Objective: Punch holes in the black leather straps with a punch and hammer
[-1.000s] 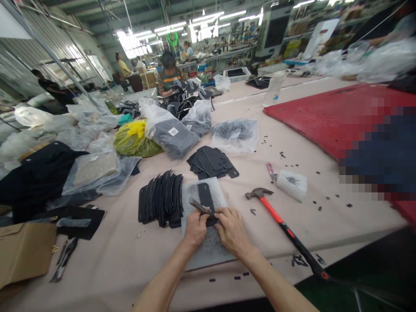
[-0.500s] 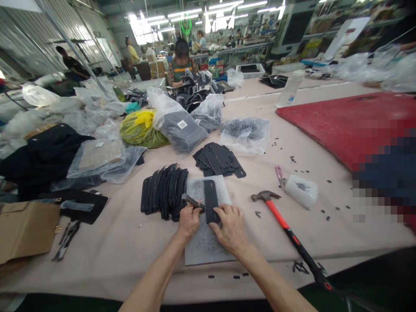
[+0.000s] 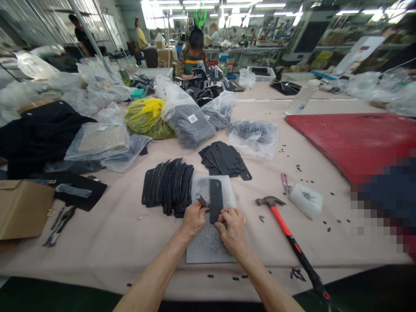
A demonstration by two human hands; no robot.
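Note:
On a grey speckled board (image 3: 208,249) lies a black strip (image 3: 216,197) with a rounded top and a small slot near that end. My left hand (image 3: 194,218) is closed around a short metal punch (image 3: 202,199), tilted over the board just left of the strip. The closed fingers of my right hand (image 3: 232,223) meet the strip's lower right edge, thumb bent inward. Left of the board stands a tight row of similar black pieces (image 3: 169,184). Behind it lies a loose fanned pile of black pieces (image 3: 224,158).
A claw hammer (image 3: 287,234) lies to the right, near a pink-handled tool (image 3: 285,182) and a wrapped white bundle (image 3: 306,200). Plastic bags (image 3: 191,119) line the back. A red board (image 3: 351,134) is at right, a brown box (image 3: 24,210) at left. A person (image 3: 195,54) sits opposite.
The view has shifted, so the table's contents sit differently in frame. The punch now stands more end-on toward me. My right fingers have drawn from the strip's face to its lower right edge.

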